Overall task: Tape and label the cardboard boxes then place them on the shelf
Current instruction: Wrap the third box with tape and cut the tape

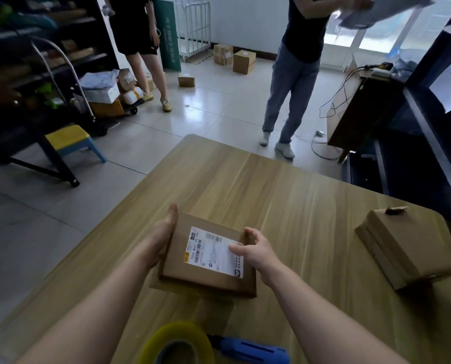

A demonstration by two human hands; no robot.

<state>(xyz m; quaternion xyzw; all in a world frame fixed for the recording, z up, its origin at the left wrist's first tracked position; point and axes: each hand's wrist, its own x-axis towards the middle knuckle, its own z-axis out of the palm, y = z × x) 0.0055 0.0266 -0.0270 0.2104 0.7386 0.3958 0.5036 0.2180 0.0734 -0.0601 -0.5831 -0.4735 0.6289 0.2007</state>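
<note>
Fingers (172,214) of my left hand (164,233) press straight against the labelled box (193,274) at nine o'clock; my right hand (258,252) pinches its three-o'clock edge. Centred on the tabletop (298,193), it seems light and stiff: hold opposite sides.

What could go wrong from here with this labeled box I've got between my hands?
The left hand only presses flat against the labeled box while the right hand pinches its edge, so it could slip. The tape roll lies at the near edge of the table, under your forearms; pulling back might knock it off. A person in jeans stands beyond the table, possibly in your path.
</note>
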